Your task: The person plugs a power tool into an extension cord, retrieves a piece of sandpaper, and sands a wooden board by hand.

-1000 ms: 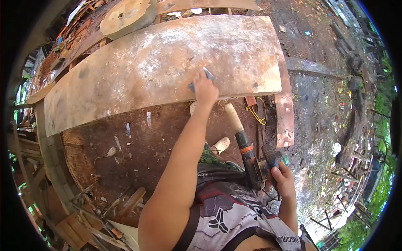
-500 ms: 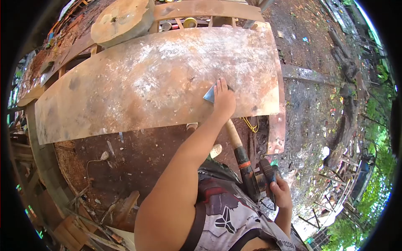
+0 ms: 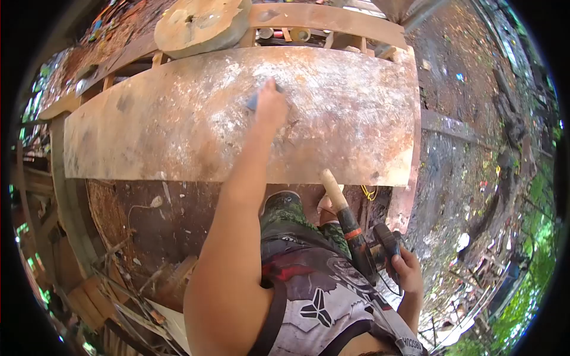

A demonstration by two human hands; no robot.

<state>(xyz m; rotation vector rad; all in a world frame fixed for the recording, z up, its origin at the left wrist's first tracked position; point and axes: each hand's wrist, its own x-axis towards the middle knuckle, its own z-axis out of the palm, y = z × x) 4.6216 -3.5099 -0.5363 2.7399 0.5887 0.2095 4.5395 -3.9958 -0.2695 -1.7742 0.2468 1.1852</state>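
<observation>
My left hand (image 3: 271, 110) reaches onto a large pale wooden slab (image 3: 196, 130) and presses a flat blue-grey pad (image 3: 253, 102) against its dusty, white-smeared top. Motion blurs the fingers a little. At the lower right, my right hand (image 3: 407, 270) is closed around the dark grip (image 3: 387, 238) of a long black tool (image 3: 359, 252). That tool has an orange band and a pale tube, whose end sits close to the slab's near edge.
A thick round wood slice (image 3: 205, 26) rests beyond the slab, beside a wooden rail (image 3: 332, 19). Tape-like rolls (image 3: 301, 35) lie under the rail. A yellow cord (image 3: 369, 193) hangs near the slab's right corner. Boards and sticks lie lower left.
My left hand has swept with the pad rightward, then left and farther up the slab. The camera view has shifted. My right hand still holds the tool.
</observation>
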